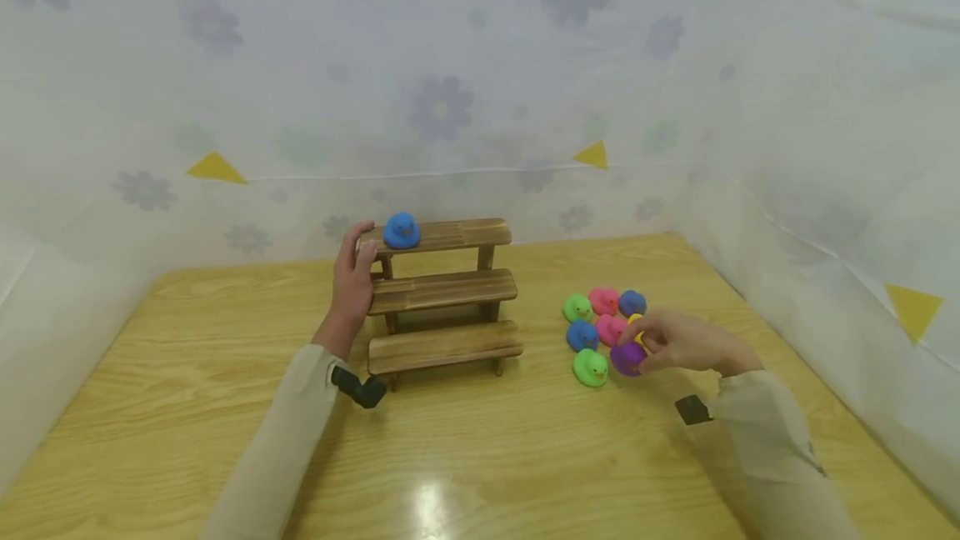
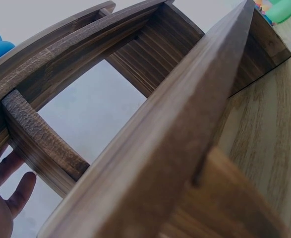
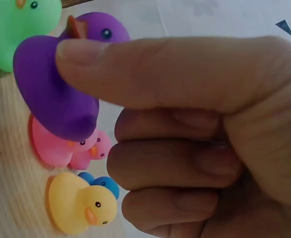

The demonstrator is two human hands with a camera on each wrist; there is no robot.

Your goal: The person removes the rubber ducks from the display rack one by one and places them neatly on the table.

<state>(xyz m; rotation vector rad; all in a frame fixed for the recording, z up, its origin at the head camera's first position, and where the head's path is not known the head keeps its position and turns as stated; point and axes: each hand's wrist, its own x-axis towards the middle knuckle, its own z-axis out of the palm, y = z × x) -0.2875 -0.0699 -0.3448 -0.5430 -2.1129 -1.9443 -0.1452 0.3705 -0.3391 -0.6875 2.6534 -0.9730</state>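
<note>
My left hand holds the left end of a three-tier wooden shelf, its fingers at the top board. In the left wrist view, the boards and legs fill most of the picture, with fingers at the lower left. A blue rubber duck sits on the top board's left end. My right hand pinches a purple rubber duck between thumb and index finger, the other fingers curled. Beside it are green ducks, pink ducks, blue ducks and a partly hidden yellow duck.
The wooden table reaches back to a pale flowered cloth that hangs behind and at both sides. Yellow triangles hang on the cloth. The duck cluster stands to the shelf's right.
</note>
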